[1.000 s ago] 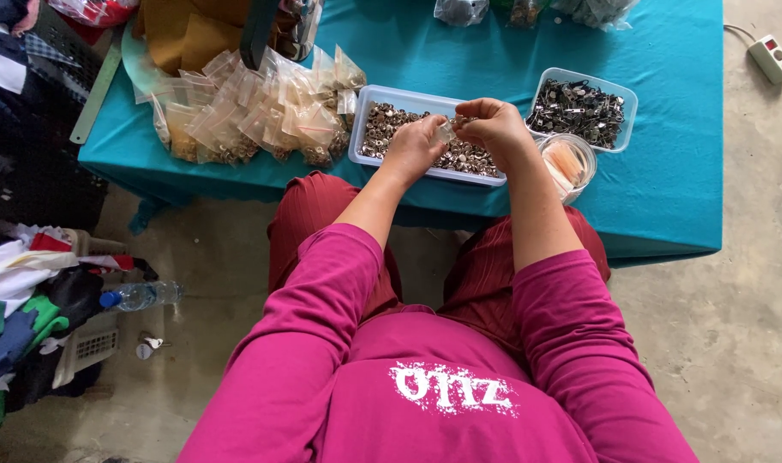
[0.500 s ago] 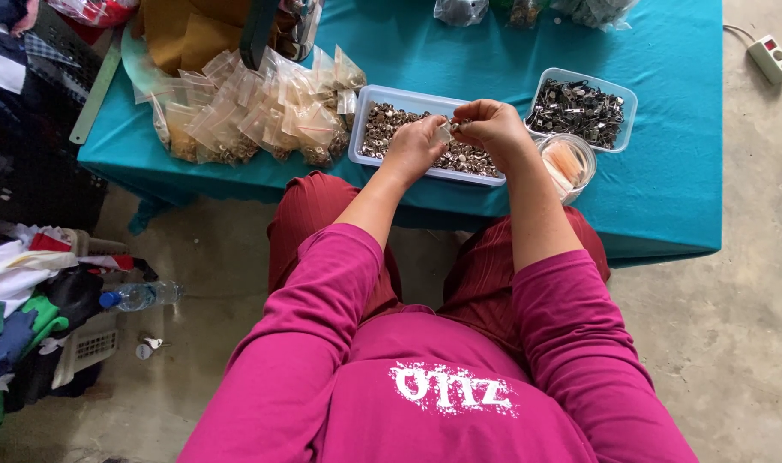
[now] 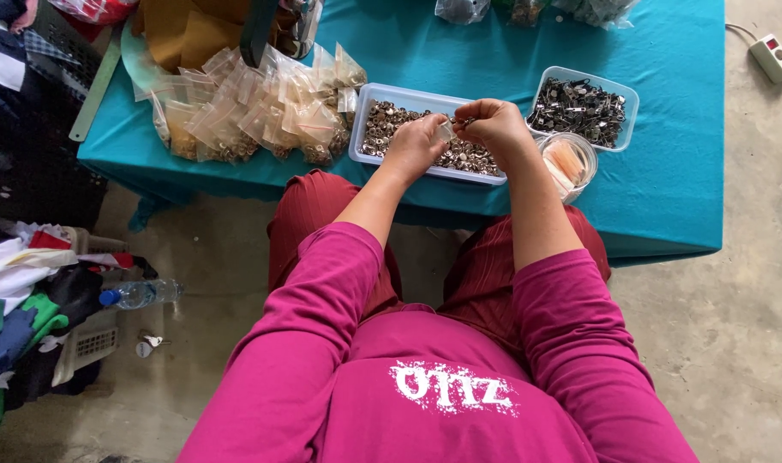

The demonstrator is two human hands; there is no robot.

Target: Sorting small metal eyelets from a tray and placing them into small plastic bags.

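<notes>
Your left hand [image 3: 416,146] and right hand [image 3: 494,127] meet over the white tray [image 3: 367,120] of small metal parts, fingers pinched narrow on a tiny clear bag [image 3: 446,130], its contents unreadable. At 2 o'clock sits a second tray [image 3: 626,93]; at 10 o'clock, filled bags [image 3: 254,111] crowd the teal worktop [image 3: 665,171].

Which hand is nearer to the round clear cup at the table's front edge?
Right. The right hand is just up-left of the round clear cup; the left hand lies farther left, over the white tray.
</notes>
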